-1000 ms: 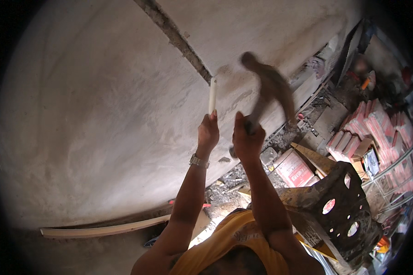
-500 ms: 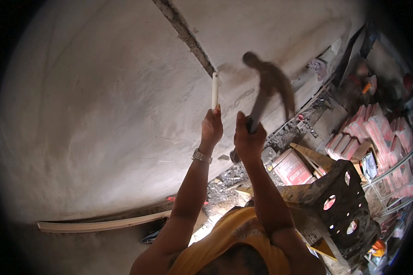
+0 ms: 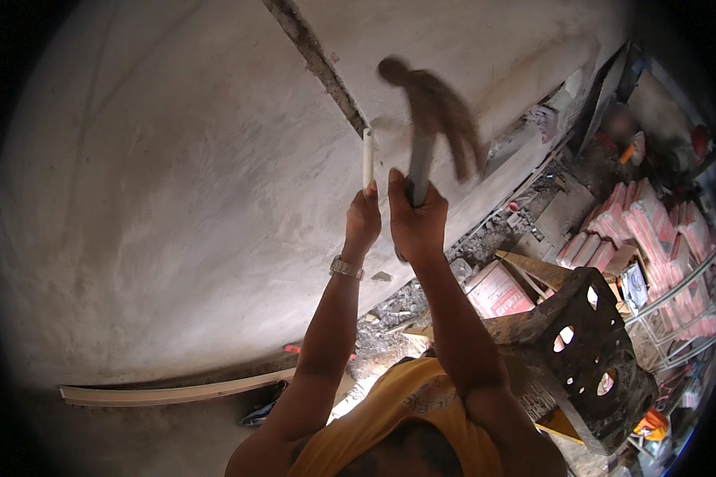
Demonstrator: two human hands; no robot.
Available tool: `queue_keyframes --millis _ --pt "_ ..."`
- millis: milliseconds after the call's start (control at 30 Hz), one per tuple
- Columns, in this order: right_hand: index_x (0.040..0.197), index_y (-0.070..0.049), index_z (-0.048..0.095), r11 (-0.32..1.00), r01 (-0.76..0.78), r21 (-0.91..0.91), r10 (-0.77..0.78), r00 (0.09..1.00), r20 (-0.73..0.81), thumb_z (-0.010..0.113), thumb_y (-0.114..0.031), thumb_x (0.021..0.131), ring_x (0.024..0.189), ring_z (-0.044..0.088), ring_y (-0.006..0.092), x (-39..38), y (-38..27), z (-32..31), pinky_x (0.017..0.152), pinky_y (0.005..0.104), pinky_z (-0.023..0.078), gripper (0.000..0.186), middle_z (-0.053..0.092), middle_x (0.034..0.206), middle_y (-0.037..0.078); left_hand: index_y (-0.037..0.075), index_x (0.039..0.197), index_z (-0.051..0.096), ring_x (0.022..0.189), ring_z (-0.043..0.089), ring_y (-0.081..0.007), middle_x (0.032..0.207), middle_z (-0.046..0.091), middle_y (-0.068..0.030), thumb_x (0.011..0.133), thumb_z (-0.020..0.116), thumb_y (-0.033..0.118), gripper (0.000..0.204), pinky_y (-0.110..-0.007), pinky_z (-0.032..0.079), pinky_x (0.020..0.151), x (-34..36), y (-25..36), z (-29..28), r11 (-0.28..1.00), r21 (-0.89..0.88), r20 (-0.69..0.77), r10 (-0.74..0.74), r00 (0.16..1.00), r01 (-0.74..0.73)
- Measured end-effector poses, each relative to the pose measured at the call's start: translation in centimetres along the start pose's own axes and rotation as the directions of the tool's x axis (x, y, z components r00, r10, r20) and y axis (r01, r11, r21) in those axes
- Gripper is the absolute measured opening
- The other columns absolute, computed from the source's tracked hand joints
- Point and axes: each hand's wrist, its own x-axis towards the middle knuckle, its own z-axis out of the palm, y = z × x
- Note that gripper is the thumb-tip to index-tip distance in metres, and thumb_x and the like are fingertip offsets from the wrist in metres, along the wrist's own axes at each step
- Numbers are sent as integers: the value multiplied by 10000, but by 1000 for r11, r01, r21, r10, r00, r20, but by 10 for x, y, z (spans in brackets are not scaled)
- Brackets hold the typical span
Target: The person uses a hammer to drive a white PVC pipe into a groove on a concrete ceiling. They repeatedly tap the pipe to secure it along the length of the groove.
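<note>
My left hand (image 3: 362,220) is closed on a short white strip (image 3: 367,155), which points up the plastered wall (image 3: 175,191). Its top, with a small hole in it, lies at the lower end of a rough chased groove (image 3: 318,52). Just right of it, my right hand (image 3: 418,222) grips a hammer (image 3: 422,163) by the handle. The motion-blurred head of the hammer is raised above and right of the strip. A metal watch is on my left wrist.
At right stand stacked pink-and-white packages (image 3: 652,226), metal rods (image 3: 676,290) and a dark plate with holes (image 3: 581,358) near me. Rubble (image 3: 394,306) lines the wall's foot. A long cream strip (image 3: 175,391) lies along the wall at lower left.
My right hand and the hammer have moved up and to the left, closer to the white strip. My left hand stays on the strip.
</note>
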Motion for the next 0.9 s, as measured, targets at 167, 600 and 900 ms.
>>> queue_keyframes --millis 167,600,900 --pt "909 21 626 876 7 -482 43 995 91 614 -183 889 790 650 431 19 74 -16 684 439 521 205 664 783 221 -15 866 531 680 584 -452 727 589 -270 1018 349 443 516 -503 430 591 -1 20 4 996 42 48 -75 996 73" --pt "734 17 550 903 -414 -116 408 910 -75 625 -252 889 534 503 168 -57 95 -74 545 368 434 319 545 574 92 18 920 512 734 567 -518 748 598 -284 1010 377 450 461 -567 407 588 -47 28 11 944 330 58 -12 998 -8" --pt "723 5 522 952 -298 -69 300 954 20 651 -252 887 542 462 111 -51 52 -62 507 325 411 331 526 567 49 41 921 500 656 566 -509 691 596 -272 1006 427 404 380 -571 403 521 -20 29 -8 921 387 -63 64 996 -35"
